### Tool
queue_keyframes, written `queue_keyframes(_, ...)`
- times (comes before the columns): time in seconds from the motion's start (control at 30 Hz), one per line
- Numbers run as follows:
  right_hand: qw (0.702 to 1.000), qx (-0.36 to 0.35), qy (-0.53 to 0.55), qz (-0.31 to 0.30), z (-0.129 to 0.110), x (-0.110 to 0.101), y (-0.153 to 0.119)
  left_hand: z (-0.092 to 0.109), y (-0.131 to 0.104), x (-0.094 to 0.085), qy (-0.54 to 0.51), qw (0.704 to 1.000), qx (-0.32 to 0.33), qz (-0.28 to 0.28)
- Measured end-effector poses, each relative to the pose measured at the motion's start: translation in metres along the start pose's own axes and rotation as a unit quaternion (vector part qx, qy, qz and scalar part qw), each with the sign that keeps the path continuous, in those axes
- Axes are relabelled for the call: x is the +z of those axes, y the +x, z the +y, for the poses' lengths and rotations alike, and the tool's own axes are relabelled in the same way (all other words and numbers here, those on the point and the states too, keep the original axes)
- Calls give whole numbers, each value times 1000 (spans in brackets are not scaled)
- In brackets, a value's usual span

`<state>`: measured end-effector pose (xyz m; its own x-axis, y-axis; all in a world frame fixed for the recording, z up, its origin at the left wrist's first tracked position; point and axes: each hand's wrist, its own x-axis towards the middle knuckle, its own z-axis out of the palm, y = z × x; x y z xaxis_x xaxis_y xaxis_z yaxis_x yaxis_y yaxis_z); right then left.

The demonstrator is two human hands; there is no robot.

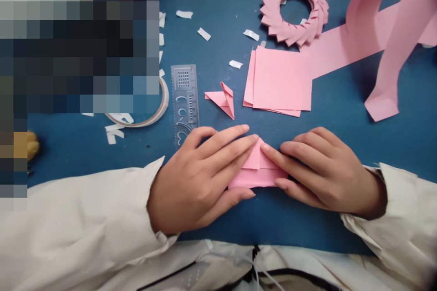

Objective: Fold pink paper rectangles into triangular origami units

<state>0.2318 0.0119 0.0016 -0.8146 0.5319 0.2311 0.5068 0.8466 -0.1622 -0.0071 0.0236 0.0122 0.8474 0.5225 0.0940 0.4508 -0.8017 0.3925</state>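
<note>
A folded piece of pink paper (254, 178) lies on the blue table, with two upper flaps meeting in a peak. My left hand (201, 177) covers its left part, fingertips at the peak and thumb along the lower edge. On the other side, my right hand (321, 170) holds the paper with the index fingertip on the right flap and the thumb at the lower right corner. Just beyond my hands are a small folded pink paper piece (223, 100) and a stack of pink paper squares (282, 79).
A clear plastic ruler (184, 84) lies partly behind my left hand. Farther back are a pink folded-paper ring (268, 11), a curling pink paper strip (362, 27) and white scraps (204, 33). A roll of tape (165, 100) sits at left, beside a blurred area.
</note>
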Motion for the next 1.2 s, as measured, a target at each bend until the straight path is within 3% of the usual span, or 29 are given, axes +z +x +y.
queue_keyframes(0.33,1000,5,-5,2,-1,0,0,2,-1,-4,-112,991,-70,-20)
queue_keyframes(0.63,1000,7,-7,0,-1,0,0,0,0,-5,-147,986,-74,-21)
queue_keyframes(0.8,1000,12,-7,-1,-1,-1,1,-3,0,0,-60,993,-68,71)
queue_keyframes(0.97,1000,15,-9,6,-1,-1,1,-5,1,2,14,998,8,65)
queue_keyframes(1.2,1000,13,1,7,-1,-1,1,-4,4,5,20,997,-1,76)
